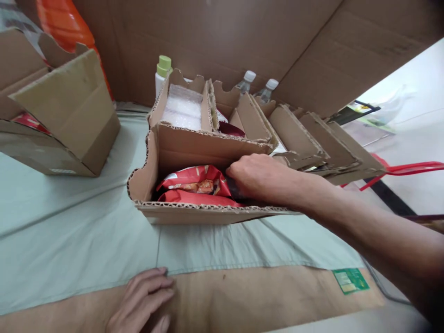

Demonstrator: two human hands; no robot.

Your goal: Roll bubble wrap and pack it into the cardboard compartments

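Observation:
My right hand (255, 178) reaches into the front cardboard box (197, 215), its fingers curled and mostly hidden from view. Something dark shows under the fingers, but I cannot make out what it is. Just left of that hand, red food packets (201, 180) with a printed picture lie in the same box. My left hand (144, 300) rests near the wooden table edge, fingers loosely bent and apart, holding nothing.
Behind stand more cardboard boxes (294, 129), one holding a bubble-wrapped item (183, 108). Clear bottles (265, 92) and a green-capped bottle (163, 69) stand by the cardboard wall (215, 41). Another box (76, 111) and an orange bottle (65, 23) are left. A green packet (351, 280) lies right.

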